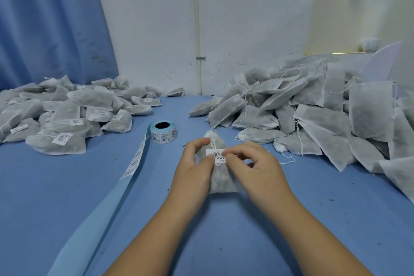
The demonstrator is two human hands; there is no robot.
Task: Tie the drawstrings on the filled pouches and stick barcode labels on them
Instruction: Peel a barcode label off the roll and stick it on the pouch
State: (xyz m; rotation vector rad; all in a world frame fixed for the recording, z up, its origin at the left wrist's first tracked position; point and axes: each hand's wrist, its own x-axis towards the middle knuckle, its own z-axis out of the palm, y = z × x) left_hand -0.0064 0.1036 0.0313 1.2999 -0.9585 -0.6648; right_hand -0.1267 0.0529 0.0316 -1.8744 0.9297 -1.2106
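A blue table stands before a white wall, and a blue curtain hangs at the far left. In the middle of the table, near the person, lies one filled pouch with its tied drawstring at the far end. The left hand grips the pouch on its left side, with the fingers curled round the edge. The right hand has its fingers bent, and its thumb and first finger pinch the right edge of a barcode label that lies on the top of the pouch. Just beyond the hands, a little to the left, stands the label roll, and its blue backing strip runs over the table toward the near left edge. At the far left is a pile of labelled pouches. At the right is a bigger pile of unlabelled pouches, with loose strings.
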